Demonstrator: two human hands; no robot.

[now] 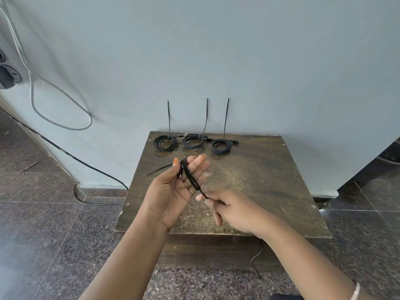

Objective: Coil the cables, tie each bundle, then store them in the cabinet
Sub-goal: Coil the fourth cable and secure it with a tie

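Left hand holding cable loops around its straight fingers; right hand pinching the cable's free end.
Head view: both hands are above the counter. Three tied coils lie in a row at its far edge, ties upright against the wall; one loose tie lies left.

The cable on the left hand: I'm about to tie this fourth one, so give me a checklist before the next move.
1. Cable wrapped around the left hand: ok.
2. Right hand has a pinch grip on the cable's running end: ok.
3. Winding finished: not ok, a length trails off the table edge.
4. Loose tie on the table, beside the left hand: ok.
5. Three tied coils at the back edge: ok.
6. Cabinet: cannot tell.
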